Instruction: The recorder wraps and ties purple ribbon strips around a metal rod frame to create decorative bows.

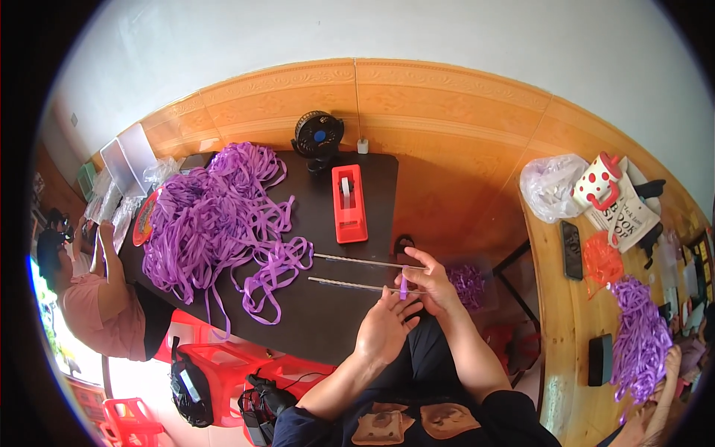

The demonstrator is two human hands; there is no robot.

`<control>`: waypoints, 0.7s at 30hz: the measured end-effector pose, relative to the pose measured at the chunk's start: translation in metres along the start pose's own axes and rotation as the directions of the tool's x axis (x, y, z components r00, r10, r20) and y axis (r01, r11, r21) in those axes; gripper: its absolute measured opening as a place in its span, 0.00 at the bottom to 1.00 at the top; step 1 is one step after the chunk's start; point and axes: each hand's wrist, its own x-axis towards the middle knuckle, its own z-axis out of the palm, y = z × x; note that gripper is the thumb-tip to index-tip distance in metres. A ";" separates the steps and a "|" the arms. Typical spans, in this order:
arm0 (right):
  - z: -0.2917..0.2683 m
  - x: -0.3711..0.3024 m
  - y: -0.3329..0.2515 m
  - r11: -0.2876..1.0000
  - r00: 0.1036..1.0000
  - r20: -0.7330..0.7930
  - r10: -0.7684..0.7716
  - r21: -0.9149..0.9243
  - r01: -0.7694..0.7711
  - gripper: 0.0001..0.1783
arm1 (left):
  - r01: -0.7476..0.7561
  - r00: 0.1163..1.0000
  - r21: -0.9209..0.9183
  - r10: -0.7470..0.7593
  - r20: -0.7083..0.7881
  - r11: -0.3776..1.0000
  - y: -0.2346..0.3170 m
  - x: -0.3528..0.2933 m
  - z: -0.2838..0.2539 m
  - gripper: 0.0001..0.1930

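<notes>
— The right hand [438,287], what's it pinching?
— The near ends of two thin metal rods [357,260], between thumb and fingers. The rods run leftward side by side, a gap between them, far tips above the dark counter [320,324].
— And that purple strip [404,283]?
— It spans both rods, right beside those fingers. Whether it's wound all the way round, I can't tell.
— The left hand [382,328]?
— Palm up, fingers loosely spread, tips close to the lower rod. I can't make out whether they touch it.
— What's on the dark counter?
— A big heap of purple ribbon [208,216] at the left, loose loops trailing toward the rod tips. A red tape dispenser [357,223] lies to its right, with a black fan [319,136] beyond, near the wall.
</notes>
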 end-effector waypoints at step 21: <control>-0.049 0.031 0.071 0.869 0.913 0.393 -0.110 0.484 -0.104 0.33 | -0.003 0.999 -0.047 0.005 0.039 0.999 -0.001 0.004 -0.002 0.28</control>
